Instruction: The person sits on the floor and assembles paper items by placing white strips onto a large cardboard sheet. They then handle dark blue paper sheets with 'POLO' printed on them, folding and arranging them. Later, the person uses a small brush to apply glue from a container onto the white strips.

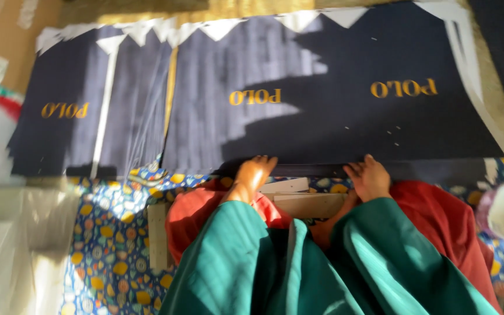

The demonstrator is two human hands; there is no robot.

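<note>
Both hands are resting open, palms down, on the near edge of a navy printed sheet (345,116), the left hand (256,170) and right hand (370,177) apparently pinning it flat against the patterned cloth (109,245), teal sleeves (380,262) reaching forward, grasping nothing.

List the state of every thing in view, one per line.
Left hand: open, fingertips on the sheet edge.
Right hand: open, fingers on the sheet edge.
Dark sheets: flat, overlapping, half sunlit.
Plastic film: lying over the left sheets.
Patterned cloth: spread flat underneath.
</note>
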